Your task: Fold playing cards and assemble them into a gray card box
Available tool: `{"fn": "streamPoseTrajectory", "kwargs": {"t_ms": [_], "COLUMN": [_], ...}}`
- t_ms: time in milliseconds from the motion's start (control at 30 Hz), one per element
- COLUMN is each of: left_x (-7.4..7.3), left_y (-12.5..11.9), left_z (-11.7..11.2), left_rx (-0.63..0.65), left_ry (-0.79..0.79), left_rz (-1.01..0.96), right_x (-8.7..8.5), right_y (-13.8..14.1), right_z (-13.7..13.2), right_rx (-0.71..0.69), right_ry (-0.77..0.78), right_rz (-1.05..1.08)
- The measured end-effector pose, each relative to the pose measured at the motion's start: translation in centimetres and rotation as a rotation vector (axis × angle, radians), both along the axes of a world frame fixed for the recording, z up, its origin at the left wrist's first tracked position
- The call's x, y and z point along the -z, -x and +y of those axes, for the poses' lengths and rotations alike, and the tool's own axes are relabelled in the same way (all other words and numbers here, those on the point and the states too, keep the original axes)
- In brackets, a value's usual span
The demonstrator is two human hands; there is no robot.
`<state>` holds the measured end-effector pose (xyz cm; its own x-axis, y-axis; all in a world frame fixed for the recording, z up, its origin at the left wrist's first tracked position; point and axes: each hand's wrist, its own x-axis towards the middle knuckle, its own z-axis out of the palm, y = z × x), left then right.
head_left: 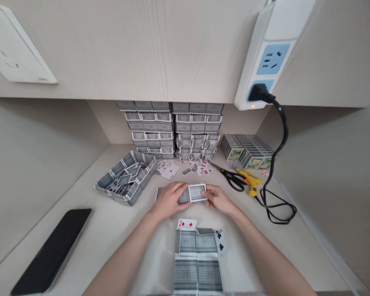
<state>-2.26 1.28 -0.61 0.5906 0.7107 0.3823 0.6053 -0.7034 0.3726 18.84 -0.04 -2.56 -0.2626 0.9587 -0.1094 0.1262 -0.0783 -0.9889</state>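
My left hand (pixel 169 200) and my right hand (pixel 218 199) meet at the middle of the desk, both closed on a playing card (pixel 196 192) with a grey patterned back, held face down. More grey-backed cards (pixel 183 197) lie under the left fingers. Just in front of my hands lies a flat sheet of joined grey-backed cards (pixel 196 259), with a red diamond card (pixel 186 223) and a black club card (pixel 220 240) at its far edge.
A tray made of cards (pixel 126 176) sits at the left, loose cards inside. Stacked card trays (pixel 172 131) stand at the back wall. Card packs (pixel 246 150), scissors (pixel 232 177), a yellow glue gun (pixel 249 179) with a black cable lie right. A black phone (pixel 54 248) lies front left.
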Motion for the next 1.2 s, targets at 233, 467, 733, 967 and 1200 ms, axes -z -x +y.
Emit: {"fn": "streamPoseTrajectory", "kwargs": {"t_ms": [233, 467, 733, 967, 1200], "left_x": [-0.1, 0.3, 0.4, 0.5, 0.0], "left_y": [-0.2, -0.5, -0.6, -0.7, -0.3], "left_z": [0.0, 0.0, -0.1, -0.1, 0.4], "left_rx": [0.018, 0.021, 0.025, 0.021, -0.193], "left_ry": [0.026, 0.015, 0.027, 0.026, -0.061], "left_rz": [-0.005, -0.017, -0.04, -0.045, -0.069], "right_x": [-0.1, -0.1, -0.1, 0.2, 0.7], "right_y": [0.5, 0.6, 0.5, 0.7, 1.2], "right_z": [-0.2, -0.3, -0.2, -0.2, 0.2], "right_rx": [-0.075, -0.104, -0.125, -0.105, 0.279], "right_ry": [0.001, -0.004, 0.037, 0.014, -0.357], "right_rz": [0.031, 0.036, 0.08, 0.074, -0.22]}}
